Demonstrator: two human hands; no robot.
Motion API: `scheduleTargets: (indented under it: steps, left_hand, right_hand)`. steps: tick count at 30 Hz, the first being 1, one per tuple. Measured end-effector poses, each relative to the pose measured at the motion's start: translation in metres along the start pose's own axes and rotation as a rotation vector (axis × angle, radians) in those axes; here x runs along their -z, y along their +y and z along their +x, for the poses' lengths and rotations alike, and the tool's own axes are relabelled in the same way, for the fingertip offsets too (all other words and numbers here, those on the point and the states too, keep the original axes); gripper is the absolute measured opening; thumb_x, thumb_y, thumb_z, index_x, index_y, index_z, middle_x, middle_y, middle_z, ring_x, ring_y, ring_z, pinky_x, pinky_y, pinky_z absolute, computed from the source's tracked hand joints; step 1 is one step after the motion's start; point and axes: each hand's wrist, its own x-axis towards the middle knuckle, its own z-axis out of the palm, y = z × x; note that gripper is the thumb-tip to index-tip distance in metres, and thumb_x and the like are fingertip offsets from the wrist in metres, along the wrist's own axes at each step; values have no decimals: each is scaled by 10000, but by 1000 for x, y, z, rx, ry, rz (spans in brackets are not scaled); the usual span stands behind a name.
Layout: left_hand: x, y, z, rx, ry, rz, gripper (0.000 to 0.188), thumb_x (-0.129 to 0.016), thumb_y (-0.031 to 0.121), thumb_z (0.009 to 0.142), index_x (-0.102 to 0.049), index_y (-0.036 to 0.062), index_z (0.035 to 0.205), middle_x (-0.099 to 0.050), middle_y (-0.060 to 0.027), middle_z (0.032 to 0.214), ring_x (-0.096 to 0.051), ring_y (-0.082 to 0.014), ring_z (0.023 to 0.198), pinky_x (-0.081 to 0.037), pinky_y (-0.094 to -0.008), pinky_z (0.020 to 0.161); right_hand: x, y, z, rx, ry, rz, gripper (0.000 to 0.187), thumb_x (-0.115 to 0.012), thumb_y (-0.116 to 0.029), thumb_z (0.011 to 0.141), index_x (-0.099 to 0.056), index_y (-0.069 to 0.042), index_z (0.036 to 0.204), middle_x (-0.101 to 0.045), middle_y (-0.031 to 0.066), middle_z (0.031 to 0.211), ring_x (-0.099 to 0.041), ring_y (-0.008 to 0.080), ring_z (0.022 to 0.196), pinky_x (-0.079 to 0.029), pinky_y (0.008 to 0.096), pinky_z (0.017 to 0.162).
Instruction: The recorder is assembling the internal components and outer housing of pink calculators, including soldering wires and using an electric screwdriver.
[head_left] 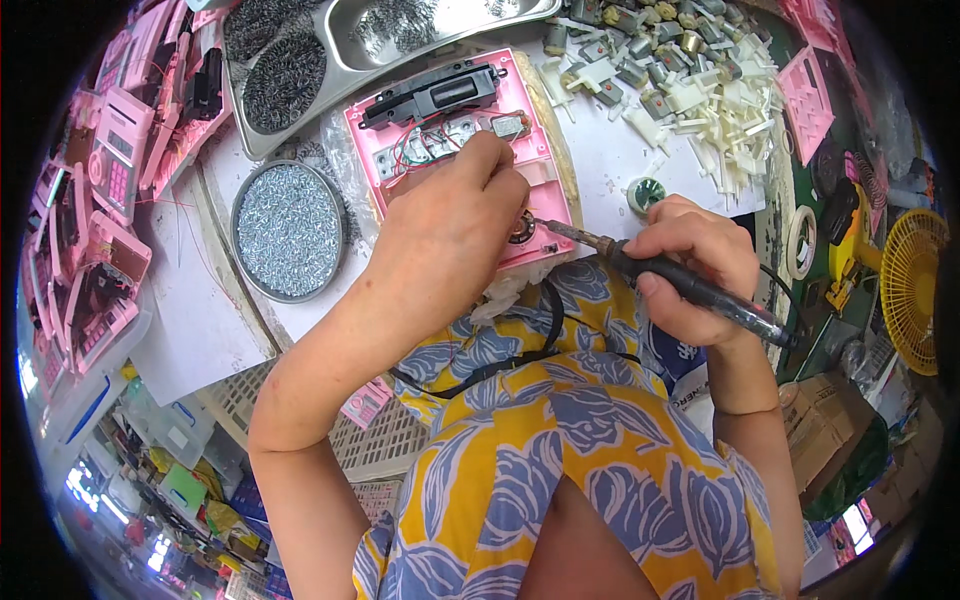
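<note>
Yellow patterned clothing point(480, 500); beyond, open pink casing point(546, 200), red-green wires point(402, 150).

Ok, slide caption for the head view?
Right hand holds a soldering iron at a pink casing, left hand over it.

Capital letters, dark on a white pack point(698, 412), right of centre in the frame, only part of the word showing. White marks on a blue bag point(664, 346) just above it; too small to make out. Pink cases point(118, 150), upper left: keypads visible, no lettering legible from here.
</note>
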Motion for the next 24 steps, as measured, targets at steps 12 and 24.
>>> scheduleTargets:
  steps: [12, 24]
  left_hand:
    - [2, -4, -3, 15, 6, -140, 143, -720, 41, 854, -658, 47, 982, -596, -110, 1060, -672, -305, 844, -550, -401, 704]
    - [20, -5, 17, -172, -232, 45, 158, -677, 82, 838, -643, 44, 987, -595, -78, 1105, -668, -303, 863, -554, -410, 697]
  right_hand:
    - [10, 0, -10, -31, 110, 137, 238, -721, -31, 728, -698, 22, 960, -597, 71, 714, -512, 130, 578, -385, 263, 545]
    - [13, 3, -7, 6, 69, 80, 249, -719, -44, 695, -704, 8, 939, -573, 59, 675, -501, 151, 556, -387, 278, 540]
